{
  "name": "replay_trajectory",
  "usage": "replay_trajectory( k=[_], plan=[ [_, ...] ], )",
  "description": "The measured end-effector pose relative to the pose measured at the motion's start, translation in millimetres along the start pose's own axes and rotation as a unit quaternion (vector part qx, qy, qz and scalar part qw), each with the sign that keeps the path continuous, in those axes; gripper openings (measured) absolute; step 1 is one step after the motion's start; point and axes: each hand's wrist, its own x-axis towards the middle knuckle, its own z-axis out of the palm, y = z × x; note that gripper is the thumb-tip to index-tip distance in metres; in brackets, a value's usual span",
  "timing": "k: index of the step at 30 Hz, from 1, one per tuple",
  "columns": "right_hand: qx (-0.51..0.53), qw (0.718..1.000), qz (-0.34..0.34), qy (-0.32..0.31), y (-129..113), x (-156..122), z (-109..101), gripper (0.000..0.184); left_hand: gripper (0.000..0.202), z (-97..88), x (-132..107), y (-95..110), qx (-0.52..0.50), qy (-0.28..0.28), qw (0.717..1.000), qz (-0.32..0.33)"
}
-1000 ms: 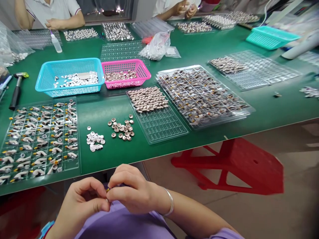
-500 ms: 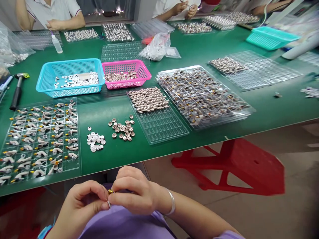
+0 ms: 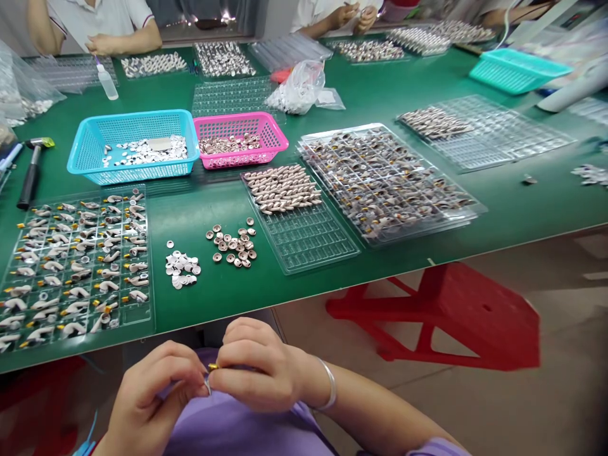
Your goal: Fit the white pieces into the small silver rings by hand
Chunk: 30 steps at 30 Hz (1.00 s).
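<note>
Over my lap, just off the near table edge, both hands meet at the fingertips. My right hand (image 3: 259, 367) is closed in a pinch on a small gold-coloured metal piece (image 3: 213, 367), mostly covered by the fingers. My left hand (image 3: 159, 392) pinches a small whitish, shiny piece (image 3: 208, 384) right beside it; whether the two pieces join cannot be seen. Closest on the table lie a pile of white round discs (image 3: 183, 269) and a group of beige cup-shaped caps (image 3: 235, 246). To the left, a clear compartment tray (image 3: 151, 253) carries rows of curved whitish parts with gold ends.
A blue basket (image 3: 130, 171) and a pink basket (image 3: 247, 158) hold small parts. A hammer (image 3: 32, 174) lies at the left. A half-filled tray (image 3: 316, 244) and stacked full trays (image 3: 394, 183) sit rightward. A red stool (image 3: 489, 316) stands at right. Co-workers sit opposite.
My left fingers have curled and turned slightly, and the left thumb has drawn back behind the whitish piece. The right hand stays almost in place, its gold-coloured piece shifted slightly.
</note>
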Motion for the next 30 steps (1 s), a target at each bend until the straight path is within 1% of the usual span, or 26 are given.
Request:
replay_trajectory(
  k=[4,8,15,24,30],
  plan=[
    [0.003,1.0,-0.006,0.004,-0.1,1.8,-0.7,0.025,0.02,-1.4,-0.7,-1.2,0.01,-0.014,1.0,0.01],
    [0.03,1.0,-0.001,0.001,0.6,0.9,-1.2,0.022,0.019,-1.9,3.1,-1.2,0.008,-0.024,0.999,0.03],
    [0.133,0.991,0.014,-0.008,0.3,0.9,-1.6,0.02,0.015,-1.5,8.2,-0.8,-0.014,-0.05,0.998,0.046],
    [0.195,0.98,0.029,-0.016,-1.7,0.6,-2.0,0.016,0.014,2.8,10.4,-0.8,-0.015,-0.043,0.998,0.037],
    [0.205,0.977,0.048,-0.016,-2.9,2.0,-3.0,0.01,0.016,4.1,11.5,-0.5,-0.004,-0.038,0.998,0.053]
  ],
)
